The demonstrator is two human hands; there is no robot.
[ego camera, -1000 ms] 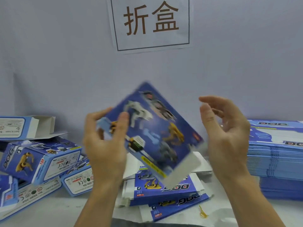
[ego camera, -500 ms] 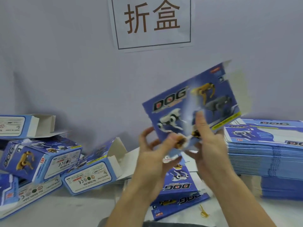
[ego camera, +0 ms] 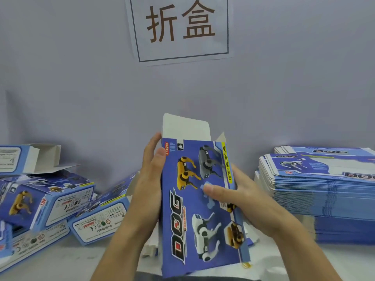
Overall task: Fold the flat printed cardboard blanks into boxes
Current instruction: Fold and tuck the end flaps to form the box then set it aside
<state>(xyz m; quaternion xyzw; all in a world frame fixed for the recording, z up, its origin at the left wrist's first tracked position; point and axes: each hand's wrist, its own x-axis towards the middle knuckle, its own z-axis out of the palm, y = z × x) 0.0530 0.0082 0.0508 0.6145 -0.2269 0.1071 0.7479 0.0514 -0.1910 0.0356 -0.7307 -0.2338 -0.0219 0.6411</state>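
Note:
I hold a blue printed box blank [ego camera: 182,216] upright in front of me, its "DOG" face with toy dogs towards me and a white flap standing up at its top. My left hand [ego camera: 149,179] grips its left edge, thumb on the front near the top corner. My right hand [ego camera: 237,191] holds the right side, thumb pressed on the printed face, fingers behind. A tall stack of flat blanks [ego camera: 324,191] lies at the right.
Several folded blue boxes [ego camera: 46,199] are piled at the left, one with open white flaps [ego camera: 43,157]. A paper sign [ego camera: 180,27] hangs on the grey wall. More blanks lie on the white table under my hands.
The blank, tilted and high to the right half a second ago, now stands upright and lower at the centre. My hands moved from its bottom edge to its two sides.

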